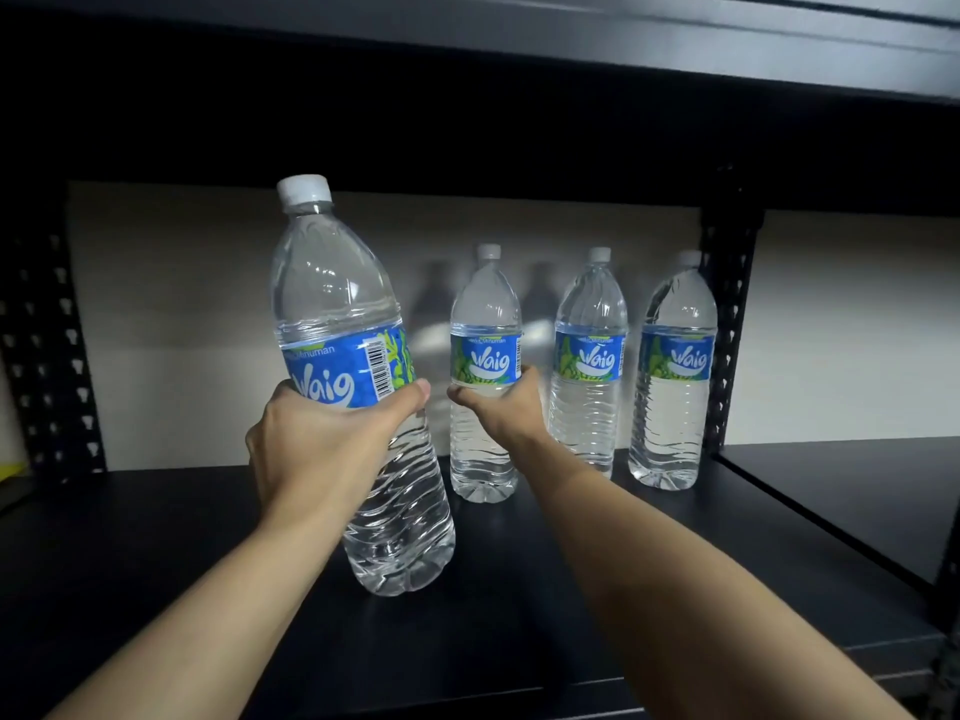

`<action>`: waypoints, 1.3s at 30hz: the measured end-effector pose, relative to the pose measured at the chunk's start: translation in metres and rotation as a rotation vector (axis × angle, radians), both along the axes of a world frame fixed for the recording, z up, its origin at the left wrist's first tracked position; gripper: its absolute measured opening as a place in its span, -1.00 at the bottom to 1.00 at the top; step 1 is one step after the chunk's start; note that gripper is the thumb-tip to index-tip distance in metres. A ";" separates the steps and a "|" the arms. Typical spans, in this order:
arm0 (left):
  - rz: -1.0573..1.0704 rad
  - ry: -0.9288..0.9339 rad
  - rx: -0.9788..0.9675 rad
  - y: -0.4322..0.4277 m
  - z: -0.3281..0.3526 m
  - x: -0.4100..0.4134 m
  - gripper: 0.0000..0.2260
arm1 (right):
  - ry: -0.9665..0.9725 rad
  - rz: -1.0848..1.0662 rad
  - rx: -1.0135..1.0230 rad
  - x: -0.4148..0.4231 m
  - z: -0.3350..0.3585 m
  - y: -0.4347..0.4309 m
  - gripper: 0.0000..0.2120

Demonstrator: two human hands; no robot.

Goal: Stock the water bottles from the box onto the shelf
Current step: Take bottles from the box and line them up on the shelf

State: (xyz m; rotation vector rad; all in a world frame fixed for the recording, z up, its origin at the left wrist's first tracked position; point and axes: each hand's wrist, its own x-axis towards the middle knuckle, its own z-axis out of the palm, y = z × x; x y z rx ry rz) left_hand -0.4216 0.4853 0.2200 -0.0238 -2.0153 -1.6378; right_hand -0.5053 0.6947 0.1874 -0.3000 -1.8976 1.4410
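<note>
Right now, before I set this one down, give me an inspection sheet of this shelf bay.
Surface: black shelf board, dimly lit.
Job's things: tilted Waig bottle in front; three upright along the back: left bottle, middle bottle, right bottle. Box not in view.
Clutter: yellow object at the far left edge, unclear.
Grippers: left hand grips the tilted Waig bottle; right hand grips the left bottle.
Cables: nothing seen.
Surroundings: perforated upright, pale back wall, upper shelf.
</note>
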 end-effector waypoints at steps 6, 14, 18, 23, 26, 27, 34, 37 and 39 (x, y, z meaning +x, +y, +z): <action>0.011 0.023 0.007 -0.004 0.000 -0.002 -0.39 | -0.005 0.007 0.016 -0.015 -0.005 0.003 -0.13; 0.028 0.061 0.000 -0.012 -0.002 -0.007 -0.32 | 0.007 0.011 0.035 -0.022 -0.010 0.008 -0.19; 0.033 0.063 0.009 -0.014 0.000 -0.009 -0.32 | -0.005 0.024 0.042 -0.021 -0.009 0.009 -0.20; 0.041 0.070 -0.032 -0.013 -0.002 -0.011 -0.31 | -0.014 0.015 0.062 -0.016 -0.012 0.005 -0.16; 0.049 0.085 -0.056 -0.011 -0.005 -0.010 -0.33 | -0.054 0.034 0.084 -0.005 -0.011 0.004 -0.15; 0.054 0.086 -0.062 -0.011 -0.007 -0.010 -0.33 | -0.096 0.053 0.087 0.002 -0.011 0.004 -0.15; 0.072 0.061 -0.063 -0.004 -0.009 -0.015 -0.27 | -0.489 -0.009 0.395 0.080 -0.027 0.015 -0.65; 0.058 0.051 -0.051 0.003 -0.007 -0.015 -0.26 | -0.491 -0.018 0.591 0.103 -0.054 0.008 -0.75; 0.051 0.059 -0.053 0.008 -0.006 -0.015 -0.29 | -0.570 0.042 0.705 0.105 -0.070 0.002 -0.49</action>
